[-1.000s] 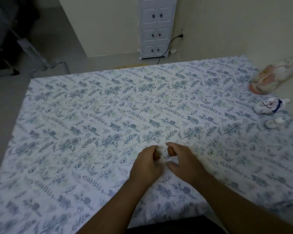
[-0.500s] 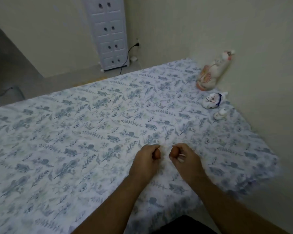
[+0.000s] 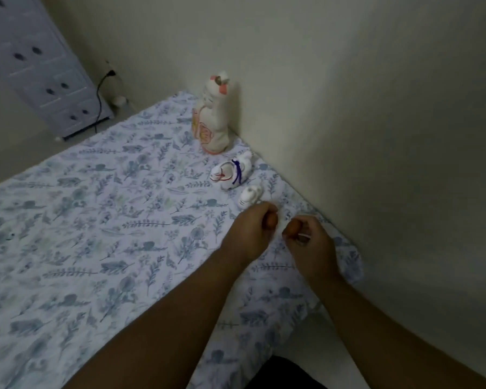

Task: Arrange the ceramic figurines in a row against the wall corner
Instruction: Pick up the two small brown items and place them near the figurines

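Brown figurines, two: my left hand (image 3: 253,234) and right hand (image 3: 306,242) each pinch one, now carried beside the small white figurine (image 3: 250,195); row extension next.

Glossy ceramic figurines (image 3: 211,119) — matt printed cloth sheet (image 3: 101,220), matt wall (image 3: 376,136)

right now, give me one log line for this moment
left hand: holds small brown piece | right hand: holds small brown piece | row by wall: tall cat figurine, mid figurine, small figurine | hands near row's end
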A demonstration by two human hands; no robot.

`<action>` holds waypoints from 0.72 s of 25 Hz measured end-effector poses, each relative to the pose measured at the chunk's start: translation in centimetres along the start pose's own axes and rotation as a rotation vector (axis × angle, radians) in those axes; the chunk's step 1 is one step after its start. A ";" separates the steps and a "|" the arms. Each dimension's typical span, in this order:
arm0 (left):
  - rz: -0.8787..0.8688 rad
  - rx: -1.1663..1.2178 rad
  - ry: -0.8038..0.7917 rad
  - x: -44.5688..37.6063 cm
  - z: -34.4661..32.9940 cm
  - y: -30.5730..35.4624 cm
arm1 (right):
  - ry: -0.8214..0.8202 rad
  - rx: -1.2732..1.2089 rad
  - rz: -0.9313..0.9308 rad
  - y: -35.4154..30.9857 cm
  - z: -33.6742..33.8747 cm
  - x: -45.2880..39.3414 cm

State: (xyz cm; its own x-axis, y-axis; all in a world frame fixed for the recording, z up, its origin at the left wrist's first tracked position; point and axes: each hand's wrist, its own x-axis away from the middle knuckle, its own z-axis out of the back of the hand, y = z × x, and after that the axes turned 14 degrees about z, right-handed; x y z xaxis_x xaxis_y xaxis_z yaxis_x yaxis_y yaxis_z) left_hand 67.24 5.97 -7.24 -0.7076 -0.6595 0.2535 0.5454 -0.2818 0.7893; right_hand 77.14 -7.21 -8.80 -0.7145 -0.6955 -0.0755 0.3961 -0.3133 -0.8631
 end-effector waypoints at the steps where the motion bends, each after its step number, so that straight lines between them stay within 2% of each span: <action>1: -0.011 -0.004 0.000 -1.4 -0.6 0.2 | 0.034 -0.004 -0.021 0.7 0.1 -0.5; 6: -0.003 0.008 0.103 -3.6 -2.3 -0.4 | 0.008 -0.072 -0.066 2.7 -0.1 -1.2; 11: 0.053 0.090 0.147 -3.2 -2.9 -0.7 | 0.006 0.043 0.029 2.9 -0.3 -1.1; 18: 0.040 0.002 0.072 -2.7 -3.4 -0.9 | 0.033 0.140 0.079 3.0 -0.2 0.0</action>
State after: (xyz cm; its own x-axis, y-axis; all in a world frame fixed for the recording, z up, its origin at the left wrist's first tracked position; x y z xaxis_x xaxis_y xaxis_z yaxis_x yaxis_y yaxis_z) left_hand 70.19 5.67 -10.54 -0.6510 -0.7185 0.2446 0.5719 -0.2524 0.7805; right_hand 78.21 -8.06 -11.48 -0.6955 -0.7007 -0.1590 0.5271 -0.3471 -0.7757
